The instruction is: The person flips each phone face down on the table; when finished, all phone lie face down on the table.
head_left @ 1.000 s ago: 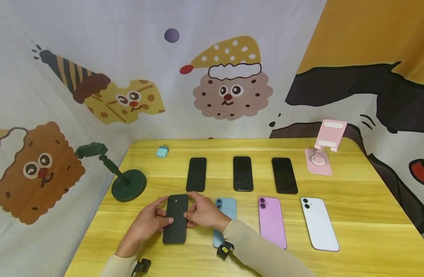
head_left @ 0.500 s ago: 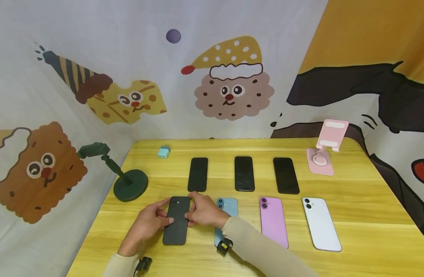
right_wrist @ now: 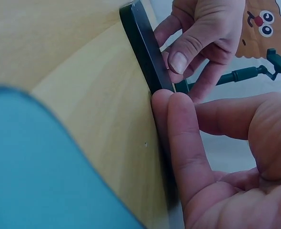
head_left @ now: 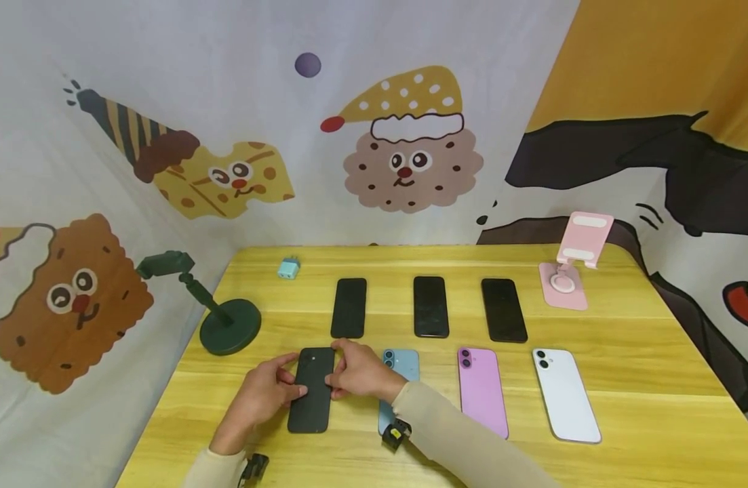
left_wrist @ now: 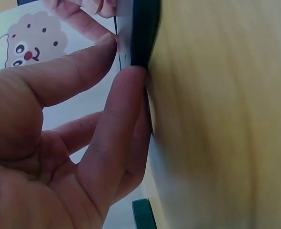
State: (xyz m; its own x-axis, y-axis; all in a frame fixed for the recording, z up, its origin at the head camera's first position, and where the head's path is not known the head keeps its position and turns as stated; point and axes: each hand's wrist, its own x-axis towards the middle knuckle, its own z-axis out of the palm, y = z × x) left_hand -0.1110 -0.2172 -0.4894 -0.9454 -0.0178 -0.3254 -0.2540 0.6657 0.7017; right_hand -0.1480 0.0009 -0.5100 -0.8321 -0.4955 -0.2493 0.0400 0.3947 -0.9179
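A black smartphone lies back side up at the front left of the table, its camera end pointing away. On its left edge is the left hand, thumb over the back and fingers along the side. The right hand pinches the opposite edge, with one fingertip at the top right corner. In the left wrist view, the phone's dark edge stands against the left fingertips. The right wrist view has the same phone's side close to the wood. Under the right forearm a blue phone is partly covered.
A purple phone and a white phone continue the front row. Behind are three dark phones, screen up, including the left one. A green stand, a light blue charger plug and a pink stand stand farther out.
The black phone has shifted slightly toward the person, with both hands keeping their hold at its edges. The head view has moved a little. The other phones stay put.
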